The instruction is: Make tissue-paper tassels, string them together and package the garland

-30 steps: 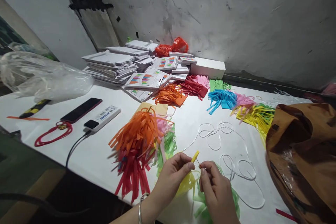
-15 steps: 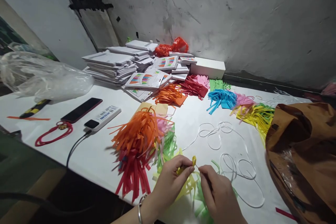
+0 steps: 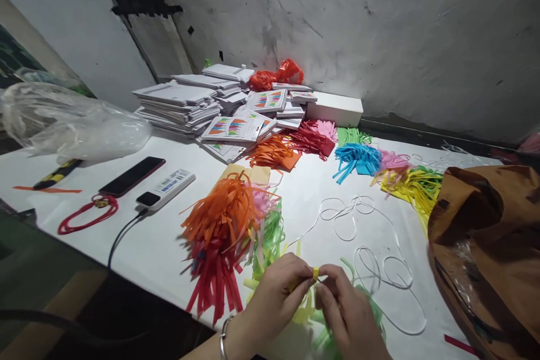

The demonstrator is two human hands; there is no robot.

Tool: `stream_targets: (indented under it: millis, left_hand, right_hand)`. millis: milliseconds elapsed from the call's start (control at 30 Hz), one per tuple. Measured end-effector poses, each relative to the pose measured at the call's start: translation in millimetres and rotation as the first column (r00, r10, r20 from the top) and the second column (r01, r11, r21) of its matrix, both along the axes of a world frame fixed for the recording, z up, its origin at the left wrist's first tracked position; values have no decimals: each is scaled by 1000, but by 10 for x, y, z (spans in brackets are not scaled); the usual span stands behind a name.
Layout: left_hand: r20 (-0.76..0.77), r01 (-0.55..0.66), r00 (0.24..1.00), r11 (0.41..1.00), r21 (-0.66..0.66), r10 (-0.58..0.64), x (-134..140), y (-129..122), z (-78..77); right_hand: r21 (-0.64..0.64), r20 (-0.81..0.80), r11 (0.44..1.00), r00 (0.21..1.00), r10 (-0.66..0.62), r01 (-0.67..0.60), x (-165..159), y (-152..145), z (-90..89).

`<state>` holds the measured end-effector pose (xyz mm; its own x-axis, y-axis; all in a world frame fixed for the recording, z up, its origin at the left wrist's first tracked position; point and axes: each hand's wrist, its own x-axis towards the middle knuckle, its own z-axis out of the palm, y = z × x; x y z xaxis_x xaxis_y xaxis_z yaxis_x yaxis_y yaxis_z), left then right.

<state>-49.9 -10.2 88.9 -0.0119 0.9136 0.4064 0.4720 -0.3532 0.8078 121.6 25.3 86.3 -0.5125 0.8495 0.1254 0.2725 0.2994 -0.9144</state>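
Note:
A yellow paper tassel (image 3: 304, 309) is between my two hands near the table's front edge, its fringe hanging below them. My left hand (image 3: 276, 295) is closed around its upper part. A small yellow paper band (image 3: 315, 274) shows at the fingertips, and my right hand (image 3: 348, 309) pinches it from the right side. Light green fringe (image 3: 324, 343) lies under my right hand. To the left of my left hand lie an orange tassel (image 3: 219, 208), a dark red tassel (image 3: 217, 278) and a green tassel (image 3: 272, 236). White string (image 3: 337, 216) runs in loose loops beyond my hands.
Blue fringe (image 3: 358, 158), yellow fringe (image 3: 407, 187) and other tassels line the back. Stacked white packs (image 3: 175, 98) stand behind a phone (image 3: 133, 176) and a white device with a cable (image 3: 166, 190). A brown bag (image 3: 489, 225) fills the right; a clear plastic bag (image 3: 76, 124) sits left.
My right fingers have come up and closed in on the yellow band at my left fingertips. The band has turned and sits slightly lower. The things on the table stay put.

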Motion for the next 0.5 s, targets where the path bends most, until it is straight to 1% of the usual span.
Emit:
stream_targets:
  millis: [33, 67, 100, 133, 167, 200, 267, 300, 367, 433, 467, 500]
  left_hand:
    - [-19, -3, 1000, 999, 36, 4, -2, 0, -1]
    - [-41, -2, 999, 997, 72, 5, -4, -1, -3]
    - [-67, 2, 998, 994, 106, 5, -4, -3, -4]
    - [-99, 9, 995, 990, 138, 5, -3, -6, -4]
    - [-134, 16, 991, 986, 167, 6, -1, -10, -2]
    - [-168, 24, 986, 981, 191, 8, 4, -15, 2]
    - [-219, 40, 976, 972, 232, 12, 16, -27, 18]
    - [-231, 44, 973, 969, 244, 14, 24, -33, 26]
    - [-229, 44, 973, 968, 248, 14, 44, -40, 22]
    - [-214, 28, 976, 968, 248, 26, 79, -35, -47]
    - [-209, 20, 977, 968, 251, 34, 104, -27, -119]
    - [-205, 12, 978, 964, 267, 44, 134, -16, -217]
  right_hand:
    - [-121, -58, 992, 998, 27, -34, -8, 5, 10]
    - [-230, -114, 972, 993, 27, -53, -15, 9, 21]
    - [-313, -163, 947, 987, 14, -65, -21, 11, 32]
    - [-361, -199, 929, 980, 1, -75, -25, 13, 41]
    - [-378, -221, 922, 975, -2, -84, -27, 14, 47]
    - [-374, -226, 922, 974, 10, -96, -25, 16, 50]
    - [-331, -187, 936, 980, 65, -125, -16, 23, 46]
    - [-297, -148, 948, 986, 71, -113, -13, 29, 37]
    - [-205, -62, 978, 998, 22, -35, -19, 45, 4]
    - [-73, -23, 995, 997, -68, 66, -48, 70, -53]
    - [-19, -39, 994, 994, -106, 106, -64, 90, -89]
    - [3, -71, 990, 988, -137, 138, -76, 117, -127]
